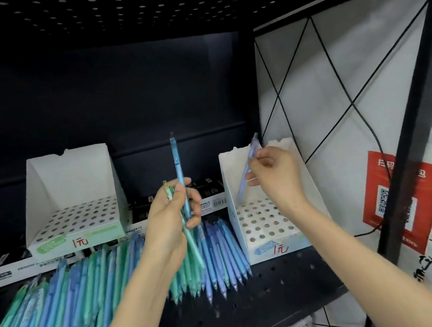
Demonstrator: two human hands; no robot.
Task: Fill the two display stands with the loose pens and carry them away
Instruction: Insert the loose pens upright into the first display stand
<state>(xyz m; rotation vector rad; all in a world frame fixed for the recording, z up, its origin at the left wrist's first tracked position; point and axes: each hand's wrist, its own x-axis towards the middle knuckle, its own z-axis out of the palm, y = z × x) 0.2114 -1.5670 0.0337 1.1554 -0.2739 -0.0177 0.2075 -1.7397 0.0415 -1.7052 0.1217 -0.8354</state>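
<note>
Two white cardboard display stands with empty hole grids sit on the black shelf: the left stand point(73, 197) at the back and the right stand point(265, 229) by the shelf's right end. Loose blue, green and purple pens point(87, 285) lie in a wide pile along the shelf front. My left hand point(171, 227) grips two pens, a blue pen point(179, 169) standing upright and a green pen point(194, 248) slanting down. My right hand point(273, 176) pinches a purple pen point(247, 169), tilted, its lower end just above the right stand's holes.
Flat black-and-white boxes point(212, 203) lie on the shelf under and behind the left stand. The shelf's black upright post point(414, 137) rises at the right, with a white wall, black cables and a red poster point(401, 199) behind it. A perforated shelf point(155, 0) hangs overhead.
</note>
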